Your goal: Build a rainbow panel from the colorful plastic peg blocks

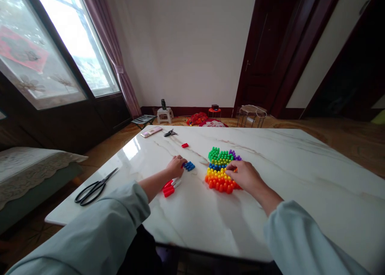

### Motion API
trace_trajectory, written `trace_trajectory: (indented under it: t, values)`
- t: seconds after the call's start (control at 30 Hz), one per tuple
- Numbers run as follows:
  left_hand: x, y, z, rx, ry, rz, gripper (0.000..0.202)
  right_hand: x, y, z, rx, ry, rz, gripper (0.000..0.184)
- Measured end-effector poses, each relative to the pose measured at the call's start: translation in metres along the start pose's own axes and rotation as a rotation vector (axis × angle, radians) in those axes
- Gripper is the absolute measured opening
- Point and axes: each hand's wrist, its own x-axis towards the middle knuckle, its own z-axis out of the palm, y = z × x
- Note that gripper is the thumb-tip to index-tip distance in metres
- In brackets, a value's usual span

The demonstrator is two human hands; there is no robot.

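Note:
A block of plastic pegs point(221, 166) in bands of green, purple, blue, yellow, orange and red lies on the white marble table point(285, 178). My right hand point(244, 174) rests on its right side, fingers curled against the pegs. My left hand point(176, 165) lies left of the block with its fingers closed on a few loose blue pegs point(189, 166). Red and white loose pegs point(170, 187) lie beside my left wrist. A single red peg point(185, 145) sits farther back.
Black scissors point(94, 189) lie near the table's left edge. A pink phone point(151, 131) and a small black tool point(170, 133) sit at the far left corner. Beyond are small stools point(165, 114), a red bag, a dark door and a bench at left.

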Motion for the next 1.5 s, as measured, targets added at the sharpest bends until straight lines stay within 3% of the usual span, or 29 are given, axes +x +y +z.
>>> trace_trajectory:
  t: [0.2,0.5,0.73,1.0,1.07,1.13,1.3,1.4,1.5]
  values:
    - [-0.008,0.008,0.003,-0.007,0.062,0.001,0.051,-0.011,-0.024,0.014,0.021,-0.116,-0.104,0.012]
    - [-0.006,0.01,0.01,0.043,0.056,0.077,0.051,-0.037,-0.073,0.051,-0.158,-0.438,-0.487,0.025]
    - [-0.004,0.012,0.016,0.087,0.065,0.131,0.042,-0.039,-0.079,0.051,-0.208,-0.476,-0.532,0.025]
    - [-0.005,0.019,0.002,0.049,0.108,0.121,0.037,-0.038,-0.075,0.053,-0.194,-0.473,-0.523,0.026]
    - [-0.007,0.025,-0.005,-0.082,0.19,0.087,0.035,-0.034,-0.073,0.053,-0.178,-0.459,-0.501,0.026]
    - [-0.008,0.034,-0.014,-0.363,0.248,0.022,0.03,-0.028,-0.07,0.05,-0.138,-0.417,-0.433,0.026]
    - [-0.014,0.065,-0.035,-1.309,0.097,-0.179,0.032,-0.007,-0.051,0.039,0.055,-0.157,-0.157,0.019]
    - [-0.021,0.079,-0.044,-1.516,0.013,-0.214,0.036,0.001,-0.042,0.035,0.217,0.003,-0.051,0.019]
    - [-0.026,0.085,-0.049,-1.557,-0.02,-0.229,0.034,0.003,-0.041,0.035,0.449,0.05,-0.024,0.031]
